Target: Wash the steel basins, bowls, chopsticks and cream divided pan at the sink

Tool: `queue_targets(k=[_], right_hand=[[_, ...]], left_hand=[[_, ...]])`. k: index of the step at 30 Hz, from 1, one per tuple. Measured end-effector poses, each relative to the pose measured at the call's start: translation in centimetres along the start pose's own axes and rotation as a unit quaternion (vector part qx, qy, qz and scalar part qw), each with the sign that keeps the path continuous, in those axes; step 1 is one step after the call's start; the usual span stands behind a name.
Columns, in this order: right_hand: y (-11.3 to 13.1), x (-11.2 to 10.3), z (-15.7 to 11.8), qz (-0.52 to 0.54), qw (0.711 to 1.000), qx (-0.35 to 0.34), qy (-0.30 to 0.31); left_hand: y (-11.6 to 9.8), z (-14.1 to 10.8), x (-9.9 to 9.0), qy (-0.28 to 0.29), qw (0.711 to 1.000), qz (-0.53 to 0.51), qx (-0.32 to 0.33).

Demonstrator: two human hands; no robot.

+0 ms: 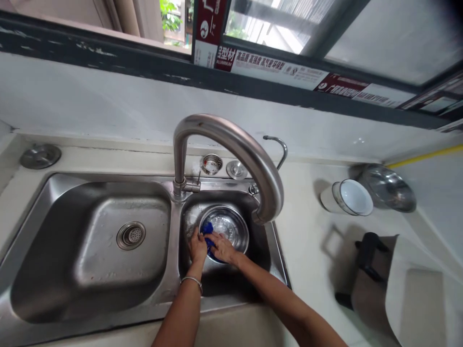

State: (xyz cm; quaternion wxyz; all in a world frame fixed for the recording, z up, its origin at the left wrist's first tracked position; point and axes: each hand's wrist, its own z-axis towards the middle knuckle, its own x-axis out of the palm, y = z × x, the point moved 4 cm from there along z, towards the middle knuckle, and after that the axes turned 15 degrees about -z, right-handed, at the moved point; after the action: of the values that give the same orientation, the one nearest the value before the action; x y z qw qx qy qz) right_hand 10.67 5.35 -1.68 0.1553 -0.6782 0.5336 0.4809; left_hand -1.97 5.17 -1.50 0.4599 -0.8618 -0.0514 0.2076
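Note:
A shiny steel bowl (237,226) sits in the smaller right-hand sink basin (258,250), with some water in its bottom. My left hand (198,248) is closed at the bowl's left rim. Just beside it, inside the bowl, my right hand (222,248) presses on a crumpled dark blue cloth (207,228). Part of the cloth is tucked between the two hands, and the fingers hide some of it. Above the bowl's right side arches the thick brushed-metal faucet (231,130); no stream of water shows at its spout.
The larger left basin (108,260) has a drain strainer (130,235). Behind the sink lie a strainer basket (211,164) and a round metal lid (237,169). To the right stand a white enamel cup (352,197), a steel basin (392,188) and a dark-handled appliance (374,270).

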Motion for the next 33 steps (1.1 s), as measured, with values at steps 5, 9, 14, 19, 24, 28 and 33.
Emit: queue_targets(k=[5,9,14,19,24,28,33], right_hand=[[-3.3,-1.5,-3.8,-0.17,0.975,0.01,0.142],[-5.1,-3.5,-3.9,-0.264,0.947,0.118,0.141],[-1.1,-2.0,-2.9,-0.237,0.958,0.055,0.155],[2.5,-2.8,-0.8,-0.187,0.98,-0.069,0.0],[-2.2,-6.3,2.9,-0.176,0.982,0.054,-0.045],[-5.7,-6.5,2.0,-0.124,0.978,0.162,-0.042],[-4.4,-3.5,-2.7,-0.004,0.985,0.165,0.038]], left_hand=[[-2.5,-1.1,-0.2,0.057,0.995,0.08,-0.002],[-3.8,-1.3,-0.3,0.079,0.995,0.064,0.015],[-4.2,-0.8,-0.5,0.115,0.993,0.024,0.003],[-4.3,-0.9,-1.7,0.162,0.985,0.021,-0.058],[-5.7,-1.5,-2.9,0.155,0.987,0.039,-0.001],[-6.9,-2.4,-2.1,0.123,0.985,0.064,0.101],[-8.5,-3.9,-1.7,0.096,0.961,0.116,0.233]])
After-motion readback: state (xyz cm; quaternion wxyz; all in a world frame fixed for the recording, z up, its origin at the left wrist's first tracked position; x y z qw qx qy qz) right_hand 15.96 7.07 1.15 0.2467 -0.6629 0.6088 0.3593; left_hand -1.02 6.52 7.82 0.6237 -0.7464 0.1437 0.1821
